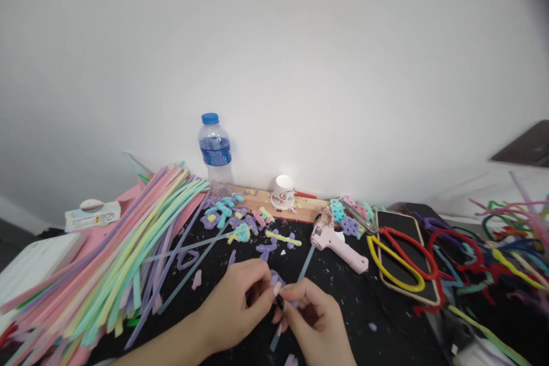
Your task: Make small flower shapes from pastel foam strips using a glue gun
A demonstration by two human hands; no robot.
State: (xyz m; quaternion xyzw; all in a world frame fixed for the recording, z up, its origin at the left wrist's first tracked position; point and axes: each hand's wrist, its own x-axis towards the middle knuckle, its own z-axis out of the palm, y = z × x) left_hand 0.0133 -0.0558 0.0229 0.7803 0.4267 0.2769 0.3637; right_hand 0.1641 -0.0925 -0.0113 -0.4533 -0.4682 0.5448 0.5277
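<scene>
My left hand [234,307] and my right hand [312,320] meet low in the middle of the view, over a black work surface [343,291]. Both pinch a small purple strip piece [277,281] between their fingertips. A pale blue strip [305,266] runs from behind my right hand up toward a pink glue gun [338,245]. Small folded purple, teal and yellow shapes [240,220] lie scattered just beyond my hands.
A big pile of long pastel strips [111,263] fills the left. A water bottle [215,154] and a paper cup [283,191] stand at the wall. Scissors [360,218], a phone [401,246] and bright pipe cleaners [493,246] lie right.
</scene>
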